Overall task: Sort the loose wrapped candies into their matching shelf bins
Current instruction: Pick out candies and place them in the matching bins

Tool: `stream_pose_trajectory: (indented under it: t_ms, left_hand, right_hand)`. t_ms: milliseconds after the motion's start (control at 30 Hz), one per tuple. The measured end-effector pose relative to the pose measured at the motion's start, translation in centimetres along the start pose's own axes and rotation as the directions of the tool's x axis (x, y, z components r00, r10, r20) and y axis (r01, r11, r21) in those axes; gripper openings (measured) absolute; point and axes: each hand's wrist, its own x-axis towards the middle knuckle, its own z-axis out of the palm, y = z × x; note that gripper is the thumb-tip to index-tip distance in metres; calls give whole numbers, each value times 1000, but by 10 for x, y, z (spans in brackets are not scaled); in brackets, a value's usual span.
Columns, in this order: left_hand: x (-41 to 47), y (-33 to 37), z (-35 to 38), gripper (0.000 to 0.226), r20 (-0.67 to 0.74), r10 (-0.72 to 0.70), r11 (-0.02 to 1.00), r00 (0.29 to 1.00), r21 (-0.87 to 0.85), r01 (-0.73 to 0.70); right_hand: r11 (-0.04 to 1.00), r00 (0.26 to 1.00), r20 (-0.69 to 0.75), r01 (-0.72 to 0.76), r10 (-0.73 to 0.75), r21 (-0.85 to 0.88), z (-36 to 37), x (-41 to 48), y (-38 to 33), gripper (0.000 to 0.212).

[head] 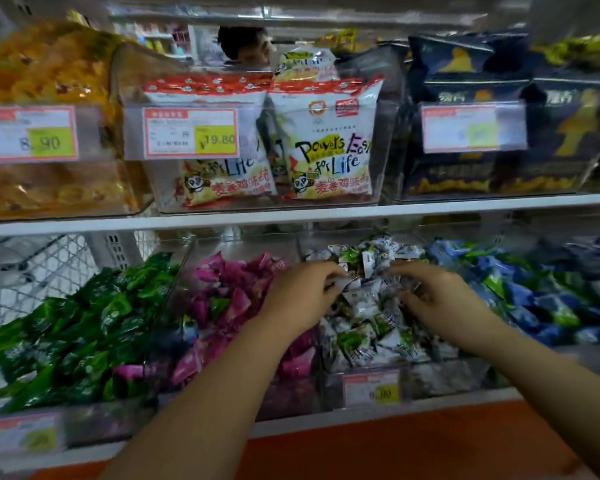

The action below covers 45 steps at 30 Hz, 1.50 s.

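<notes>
Clear bins on the lower shelf hold wrapped candies: green ones at left, pink ones, white ones in the middle, blue ones at right. A few stray green and blue pieces lie among the pink ones. My left hand reaches over the pink bin's right edge, and its curled fingertips pinch a white candy at the pile's top. My right hand lies on the white pile with fingers curled into the wrappers; motion blur hides whether it holds one.
The upper shelf carries snack bags in clear bins with price tags. A wire basket stands at lower left. A person's head shows behind the shelf. An orange panel runs below the shelf edge.
</notes>
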Motion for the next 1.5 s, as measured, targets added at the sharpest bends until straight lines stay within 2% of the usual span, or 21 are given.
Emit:
stream_pose_trajectory:
  t_ms: [200,333,500,633,767,933,1100,1167,1267,1367,1433,1500]
  left_hand:
    - [-47,-42,-29,28,-140,-119,989,983,-105,105]
    - [-83,-79,-47,27,-211,-222,974,952,-102,205]
    - [-118,-123,-63,26,-315,-307,952,898,-82,296]
    - [-130,-146,-67,26,-310,-367,930,877,-146,337]
    - [-131,-158,-68,23,-239,-396,907,887,-256,335]
    - [-130,-163,-68,26,-224,-385,909,895,-258,327]
    - [-129,-164,-70,27,-205,-379,914,902,-236,330]
    - [-130,-163,-72,28,-219,-373,917,901,-235,323]
    - [-132,-157,-74,29,-289,-347,927,892,-252,279]
    - [-131,-144,-74,37,-292,-296,932,910,-298,207]
    - [-129,-132,-72,49,-248,-245,933,937,-323,159]
    - [-127,-123,-70,54,-287,-204,942,936,-317,108]
  right_hand:
    - [989,989,21,148,-148,19,23,-1,-30,31]
    - [973,970,90,221,-226,67,43,4,-66,32]
    - [927,925,84,362,-371,100,71,20,-117,26]
    - [888,878,141,449,-458,96,94,38,-158,26]
    - [902,857,282,420,-431,100,122,65,-186,31]
    - [932,853,422,358,-307,-45,156,98,-201,30]
    - [926,871,411,352,-271,-135,169,105,-200,21]
    - [954,913,312,294,-263,-58,164,105,-195,19]
    - [951,963,127,204,-237,232,143,96,-187,12]
    - [874,975,70,156,-212,461,120,75,-184,12]
    - [831,981,44,134,-187,539,110,63,-184,18]
    - [794,986,31,114,-164,597,102,57,-188,19]
